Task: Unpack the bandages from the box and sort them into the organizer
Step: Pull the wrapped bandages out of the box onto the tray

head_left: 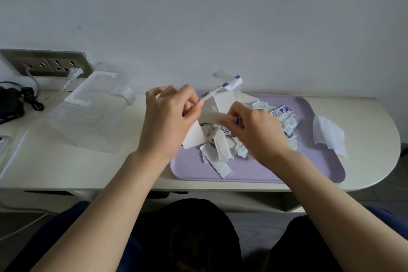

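Note:
My left hand [170, 117] grips a white bandage box [217, 100] with blue-trimmed flaps, held tilted above the lilac tray [260, 172]. My right hand [254, 128] pinches a blurred white packet at the box's open lower end. A heap of white and blue bandage packets [223, 150] lies on the tray below both hands, with more packets [284, 117] to the right. The clear plastic organizer [88, 112], its lid raised toward the wall, stands on the table to the left.
A crumpled white tissue [329, 137] lies over the tray's right rim. A wall socket strip [48, 64] with a plugged white cable and a black device [11, 101] with cords sit at the far left. The cream table [66, 168] curves off at the right.

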`<state>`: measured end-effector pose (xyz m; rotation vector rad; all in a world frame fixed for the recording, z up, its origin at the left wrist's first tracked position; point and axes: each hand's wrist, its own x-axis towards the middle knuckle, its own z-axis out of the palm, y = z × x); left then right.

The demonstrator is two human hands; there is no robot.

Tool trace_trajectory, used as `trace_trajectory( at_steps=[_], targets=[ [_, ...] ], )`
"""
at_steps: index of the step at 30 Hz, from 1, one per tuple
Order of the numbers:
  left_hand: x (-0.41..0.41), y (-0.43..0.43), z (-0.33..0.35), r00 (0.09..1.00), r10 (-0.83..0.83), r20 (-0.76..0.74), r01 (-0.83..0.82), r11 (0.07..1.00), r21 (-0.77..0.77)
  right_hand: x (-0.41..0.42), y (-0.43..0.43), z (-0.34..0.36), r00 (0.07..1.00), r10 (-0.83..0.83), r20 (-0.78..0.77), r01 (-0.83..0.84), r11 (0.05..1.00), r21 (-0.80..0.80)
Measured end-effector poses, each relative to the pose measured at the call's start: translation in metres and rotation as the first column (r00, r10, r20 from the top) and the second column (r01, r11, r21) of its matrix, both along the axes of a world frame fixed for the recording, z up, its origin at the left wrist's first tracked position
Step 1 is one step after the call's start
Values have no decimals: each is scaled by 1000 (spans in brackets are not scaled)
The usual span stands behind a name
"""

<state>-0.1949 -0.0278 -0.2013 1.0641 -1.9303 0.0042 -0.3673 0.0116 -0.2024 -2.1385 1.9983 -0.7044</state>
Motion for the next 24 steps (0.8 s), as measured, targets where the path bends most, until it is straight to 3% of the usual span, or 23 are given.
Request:
trace_trajectory(
  at_steps=[4, 8, 12, 17, 21, 24],
  targets=[
    [16, -5, 6, 995, 99, -29, -99, 995, 19, -14, -5, 0, 992, -128, 18, 128, 992, -16],
    [26, -7, 9, 987, 152, -44, -151, 988, 25, -18, -6, -1, 976, -208, -61, 208, 978, -11],
    [26, -4, 10, 987, 158, -41, -157, 987, 25, -15, -7, -8, 979, -170, -114, 173, 985, 13],
    [26, -4, 11, 983, 178, -34, -178, 984, 19, -17, -9, -8, 975, -194, -110, 187, 980, -69],
    [24, -3, 10, 984, 177, -17, -177, 984, -5, -18, -10, -10, 970, -209, -121, 210, 978, 0],
    [19, -1, 6, 988, 153, 17, -153, 988, -11, -12, -7, -12, 993, -117, -28, 116, 992, -54]
  ],
)
